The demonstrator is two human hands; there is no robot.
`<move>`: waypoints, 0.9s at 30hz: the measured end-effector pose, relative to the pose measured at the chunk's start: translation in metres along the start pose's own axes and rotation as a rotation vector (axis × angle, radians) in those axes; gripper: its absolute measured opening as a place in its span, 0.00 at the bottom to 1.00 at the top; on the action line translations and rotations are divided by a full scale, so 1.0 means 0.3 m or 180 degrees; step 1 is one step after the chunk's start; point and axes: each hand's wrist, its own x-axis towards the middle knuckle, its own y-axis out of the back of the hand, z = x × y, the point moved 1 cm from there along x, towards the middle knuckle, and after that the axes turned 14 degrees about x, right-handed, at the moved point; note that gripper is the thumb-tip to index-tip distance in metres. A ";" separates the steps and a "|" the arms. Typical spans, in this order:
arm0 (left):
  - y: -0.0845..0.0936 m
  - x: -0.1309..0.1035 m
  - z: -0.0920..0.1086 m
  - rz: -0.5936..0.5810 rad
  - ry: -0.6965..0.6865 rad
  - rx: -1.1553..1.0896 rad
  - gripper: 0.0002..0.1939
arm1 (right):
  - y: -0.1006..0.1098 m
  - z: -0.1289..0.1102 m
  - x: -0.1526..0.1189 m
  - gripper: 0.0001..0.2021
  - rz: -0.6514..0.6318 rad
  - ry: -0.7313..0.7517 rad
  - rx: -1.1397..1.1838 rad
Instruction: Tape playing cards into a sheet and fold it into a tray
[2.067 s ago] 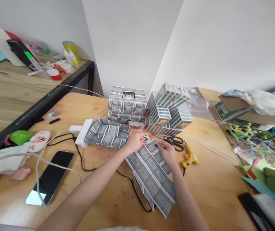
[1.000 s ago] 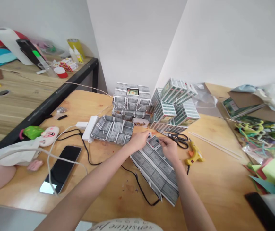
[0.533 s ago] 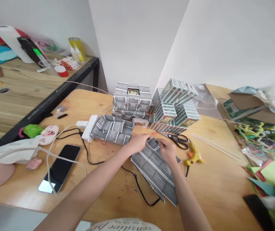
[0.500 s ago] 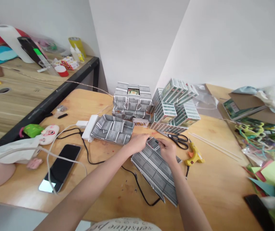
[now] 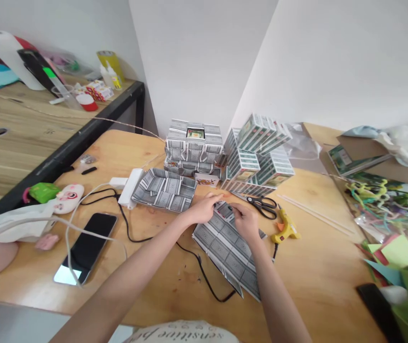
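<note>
A slanted panel made of grey-patterned playing cards (image 5: 227, 243) lies on the table in front of me. My left hand (image 5: 205, 208) holds its far left corner, the index finger stretched out above the edge. Closed in a pinch, my right hand (image 5: 245, 220) grips the far end of the same panel, near a small dark opening. What lies between the right fingertips is hidden. Left of the hands sits an open tray of folded cards (image 5: 168, 190). Behind it stands a card-covered block (image 5: 194, 145).
Black scissors (image 5: 263, 205) and a yellow glue gun (image 5: 285, 228) lie to the right. Stacked card boxes (image 5: 257, 159) stand at the back. A white power strip (image 5: 131, 188), black cable (image 5: 204, 276) and phone (image 5: 86, 247) are on the left; coloured paper (image 5: 393, 250) is at the far right.
My left index finger has straightened and lifted a little from the panel's edge. The right hand keeps its pinch. The whole view has shifted slightly.
</note>
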 end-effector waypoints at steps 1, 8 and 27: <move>-0.003 -0.003 -0.004 0.0114 0.0113 -0.0119 0.28 | 0.001 0.001 0.003 0.13 0.0008 -0.0004 0.0010; -0.019 -0.034 -0.004 0.0868 0.0621 -0.0453 0.10 | 0.005 0.010 0.013 0.13 -0.0076 -0.0081 0.0144; 0.004 0.047 -0.001 0.0672 0.0504 0.0478 0.13 | 0.010 0.056 0.058 0.13 0.0013 -0.0590 0.0752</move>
